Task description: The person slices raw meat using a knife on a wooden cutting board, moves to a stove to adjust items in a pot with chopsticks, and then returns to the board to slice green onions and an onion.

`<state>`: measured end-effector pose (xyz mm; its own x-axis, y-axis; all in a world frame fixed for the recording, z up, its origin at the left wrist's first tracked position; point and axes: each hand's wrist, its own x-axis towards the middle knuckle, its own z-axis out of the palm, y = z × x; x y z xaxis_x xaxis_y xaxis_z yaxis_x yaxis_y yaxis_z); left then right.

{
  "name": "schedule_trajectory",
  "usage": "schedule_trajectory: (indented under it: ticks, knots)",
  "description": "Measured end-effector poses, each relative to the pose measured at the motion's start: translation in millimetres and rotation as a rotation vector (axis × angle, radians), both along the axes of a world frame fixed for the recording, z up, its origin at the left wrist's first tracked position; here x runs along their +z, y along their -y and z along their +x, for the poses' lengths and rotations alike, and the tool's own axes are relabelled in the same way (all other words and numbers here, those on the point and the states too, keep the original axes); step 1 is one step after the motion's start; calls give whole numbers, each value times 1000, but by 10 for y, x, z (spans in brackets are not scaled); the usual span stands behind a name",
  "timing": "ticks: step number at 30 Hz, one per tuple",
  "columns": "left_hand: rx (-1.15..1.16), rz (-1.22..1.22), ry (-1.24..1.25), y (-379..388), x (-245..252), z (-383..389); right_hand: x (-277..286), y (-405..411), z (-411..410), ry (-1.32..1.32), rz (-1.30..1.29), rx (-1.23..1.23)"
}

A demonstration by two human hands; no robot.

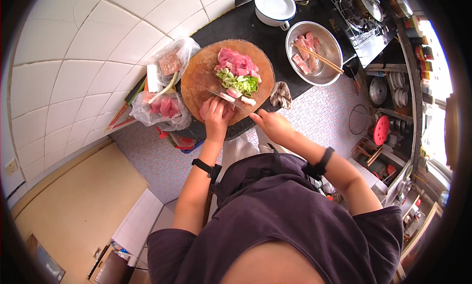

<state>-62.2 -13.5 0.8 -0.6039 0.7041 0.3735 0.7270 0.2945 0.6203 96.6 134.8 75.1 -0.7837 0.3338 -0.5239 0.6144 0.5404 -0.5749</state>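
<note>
My right hand [276,126] grips a kitchen knife [236,104], its blade slanting across the near part of a round wooden chopping board [197,75]. Curled fingers of my left hand [217,118] press a piece of raw meat [202,110] onto the board beside the blade; much of that piece is hidden under the hand. Beyond the knife lie pale cut slices [248,101]. Chopped green onion [241,83] is heaped behind them, against a pile of cut pink meat [236,61] farther back.
Left of the board, plastic bags hold a block of meat [170,62] and pink meat chunks [165,107]. A metal basin [289,53] with meat strips and chopsticks [319,58] stands to the right. A crumpled cloth [281,95] touches the counter's edge; a white enamel pot [274,7] is behind.
</note>
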Motion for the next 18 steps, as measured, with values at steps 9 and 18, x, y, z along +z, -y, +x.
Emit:
schedule_trajectory:
  ticks: [9,18]
  knots:
    - [-12,-46,-8,20,64,-14,-153,67,-154,-53,4,-45]
    - [16,-6,-16,47,28,-26,467,-1,232,-5,-56,-116]
